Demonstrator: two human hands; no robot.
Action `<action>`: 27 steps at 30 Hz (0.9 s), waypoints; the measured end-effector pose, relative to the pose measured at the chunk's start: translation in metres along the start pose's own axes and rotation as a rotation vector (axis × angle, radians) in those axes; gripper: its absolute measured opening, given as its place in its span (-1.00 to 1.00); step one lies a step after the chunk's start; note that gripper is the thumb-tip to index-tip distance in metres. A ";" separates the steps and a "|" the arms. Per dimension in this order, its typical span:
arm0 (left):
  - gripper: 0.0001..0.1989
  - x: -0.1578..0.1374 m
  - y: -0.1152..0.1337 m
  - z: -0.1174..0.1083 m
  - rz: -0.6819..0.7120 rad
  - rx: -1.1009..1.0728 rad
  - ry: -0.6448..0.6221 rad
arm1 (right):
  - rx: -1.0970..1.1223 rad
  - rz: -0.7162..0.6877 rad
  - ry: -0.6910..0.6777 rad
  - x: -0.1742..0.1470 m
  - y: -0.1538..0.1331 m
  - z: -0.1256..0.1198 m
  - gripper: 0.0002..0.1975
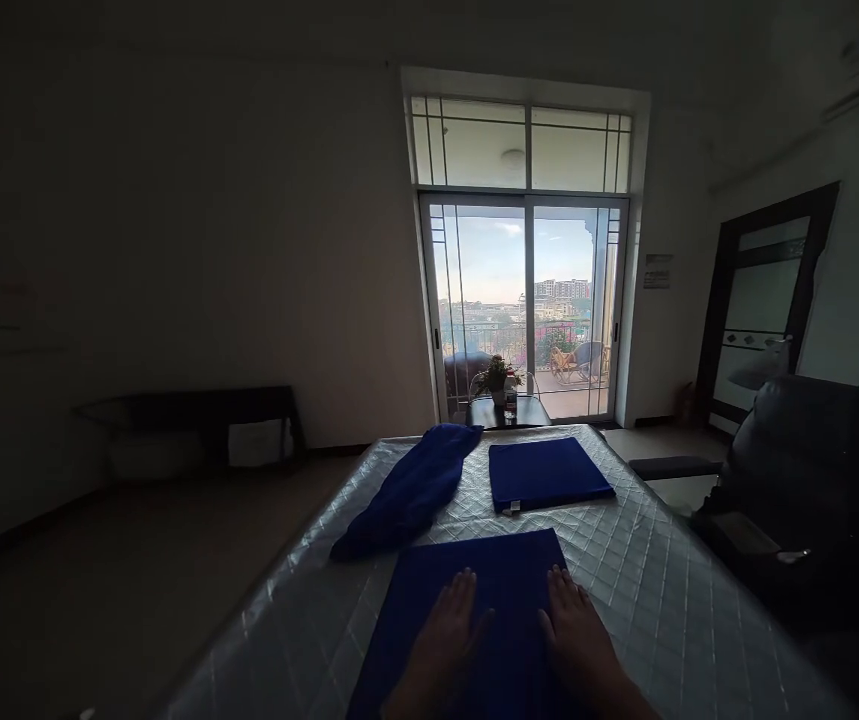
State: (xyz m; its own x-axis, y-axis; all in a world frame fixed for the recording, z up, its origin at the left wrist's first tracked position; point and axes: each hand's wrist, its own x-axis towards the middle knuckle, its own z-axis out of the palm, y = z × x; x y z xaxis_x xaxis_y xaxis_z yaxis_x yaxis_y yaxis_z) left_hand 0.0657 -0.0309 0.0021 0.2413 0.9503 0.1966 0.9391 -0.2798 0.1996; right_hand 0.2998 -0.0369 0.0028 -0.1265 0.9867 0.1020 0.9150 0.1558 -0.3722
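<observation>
A blue cloth (508,570) lies spread flat on the quilted silver table cover (654,580), close to me. My left hand (448,625) rests on its left part with the fingers stretched out. On its right side, my right hand (575,620) lies flat, fingers extended toward the far edge. Beyond it to the right is a neatly folded blue cloth (549,470) with a small white tag at its near corner. A loosely bunched blue cloth (414,490) stretches along the left side of the table.
A dark chair (811,480) stands to the right of the table. Past the far edge, a small table (485,412) bears a potted plant (499,375) before the sliding glass door (526,300). A low dark bench (204,420) is by the left wall.
</observation>
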 end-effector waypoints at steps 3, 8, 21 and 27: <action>-0.30 0.008 0.056 0.009 0.172 -0.147 -0.076 | -0.024 -0.043 0.033 0.002 0.006 0.008 -0.36; -0.34 0.021 0.106 0.021 0.305 -0.296 -0.009 | -0.054 -0.130 0.096 0.003 0.017 0.020 -0.38; -0.32 0.002 0.036 0.002 0.041 -0.047 -0.029 | 0.006 -0.008 0.017 0.000 0.004 0.001 -0.33; -0.34 -0.025 -0.041 -0.011 -0.194 0.095 -0.013 | 0.024 -0.025 0.010 -0.002 0.004 -0.001 -0.33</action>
State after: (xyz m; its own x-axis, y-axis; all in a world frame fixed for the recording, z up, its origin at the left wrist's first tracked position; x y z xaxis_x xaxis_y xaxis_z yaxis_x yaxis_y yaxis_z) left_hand 0.0184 -0.0448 -0.0003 0.0565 0.9870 0.1504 0.9869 -0.0780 0.1413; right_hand 0.3042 -0.0381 0.0014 -0.1449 0.9820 0.1207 0.9020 0.1813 -0.3918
